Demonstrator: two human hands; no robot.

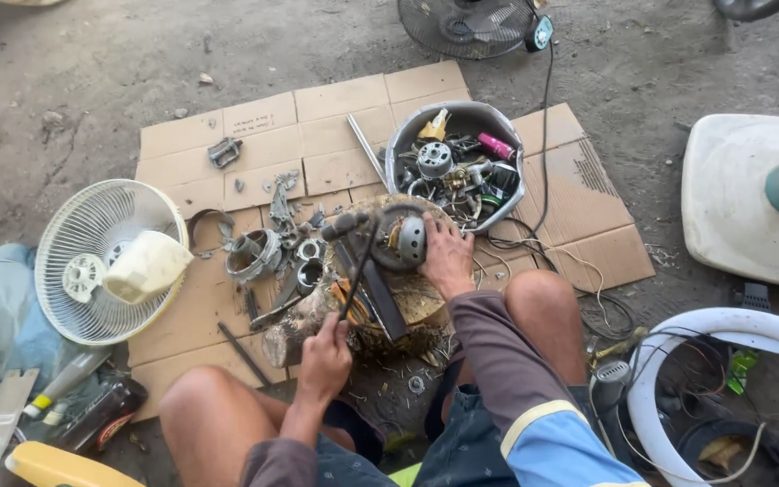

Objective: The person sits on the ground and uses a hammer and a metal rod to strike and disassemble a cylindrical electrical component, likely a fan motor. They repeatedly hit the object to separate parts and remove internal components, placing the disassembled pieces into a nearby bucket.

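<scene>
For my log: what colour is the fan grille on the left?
White fan grille, head view.

The standing fan [471,22] at the top is cut off by the frame edge. The white base [750,198] runs off the right edge. Parts in the bowl [398,149] are too tangled to identify. The wooden block [407,302] is largely hidden, apparently by tools.

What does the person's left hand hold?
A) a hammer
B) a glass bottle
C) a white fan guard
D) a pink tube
A: the left hand grips the handle of a hammer whose head is raised over the fan motor, which the right hand steadies on the wooden block.
</scene>
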